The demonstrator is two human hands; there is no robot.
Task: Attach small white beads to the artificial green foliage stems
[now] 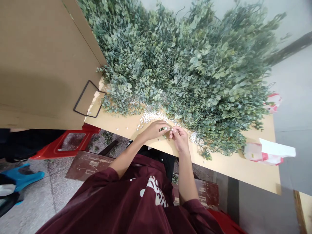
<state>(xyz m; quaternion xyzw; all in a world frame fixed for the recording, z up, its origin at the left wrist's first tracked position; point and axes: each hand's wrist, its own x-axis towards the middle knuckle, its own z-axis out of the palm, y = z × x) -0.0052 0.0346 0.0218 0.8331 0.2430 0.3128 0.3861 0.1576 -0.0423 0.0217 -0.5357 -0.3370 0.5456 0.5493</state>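
Both hands meet over the front edge of the yellow table [258,169]. My left hand [156,130] is closed on a small green sprig [163,129], with its fingertips pointing right. Pinched fingers of my right hand [179,136] touch the sprig's tip end; whatever tiny piece they grip is too small to make out. Just beyond the hands lies a scatter of small white pieces [153,116], with more white pieces [195,137] to the right. A large heap of green leafy stems [185,61] covers the back of the table.
At the left stands a large cardboard box [44,61], with a black wire frame [77,102] by its edge. A red and white plastic bag [253,152] lies at the right. Below are a red stool [48,147], a blue stool [30,178] and a wooden bench [85,165].
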